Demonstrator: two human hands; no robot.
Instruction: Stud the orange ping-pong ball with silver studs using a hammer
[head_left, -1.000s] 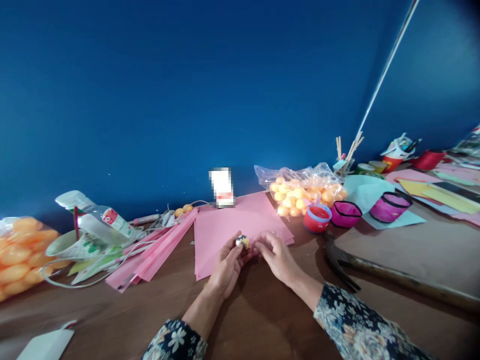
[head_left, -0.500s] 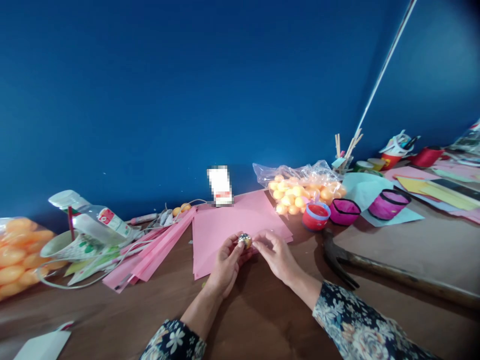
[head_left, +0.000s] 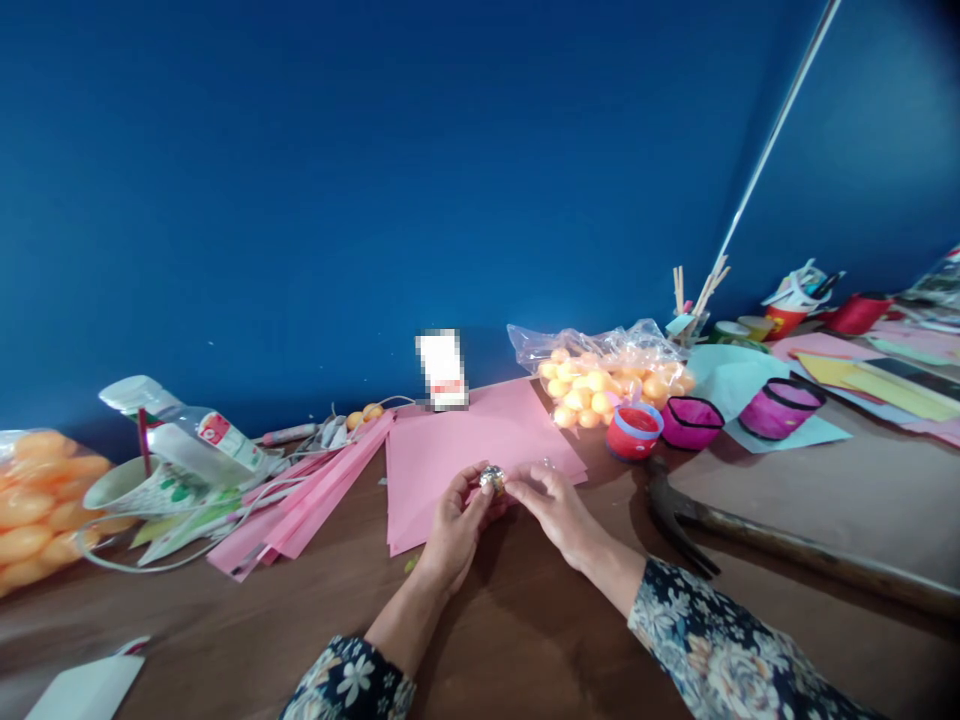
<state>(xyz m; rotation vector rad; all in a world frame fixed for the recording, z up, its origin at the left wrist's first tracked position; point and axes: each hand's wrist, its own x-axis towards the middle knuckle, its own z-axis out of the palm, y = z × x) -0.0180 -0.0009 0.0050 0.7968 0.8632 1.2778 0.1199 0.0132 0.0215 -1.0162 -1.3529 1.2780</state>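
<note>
Between the fingertips of my left hand (head_left: pixel 456 515) is a small shiny silver ball (head_left: pixel 491 478), possibly a bell; its exact kind is too small to make out. My right hand (head_left: pixel 553 508) is pinched at the ball's right side, thumb and forefinger together, and whatever those fingers hold is hidden. Both hands are just over the front edge of a stack of pink paper sheets (head_left: pixel 450 435). Nearest on the right lies a claw hammer (head_left: pixel 787 545), its head towards my right hand.
At the back stand a clear bag of orange balls (head_left: pixel 585 390), a red cup (head_left: pixel 634 432) and pink fabric bands (head_left: pixel 691 422). To the left are pink paper strips (head_left: pixel 322 500), a plastic bottle (head_left: pixel 199 445) and another bag of orange balls (head_left: pixel 41 510). A blue wall (head_left: pixel 375 180) rises behind.
The view has shifted very slightly. My fingers remain around the silver ball, which looks turned a little; the right fingertips stay at its side.
</note>
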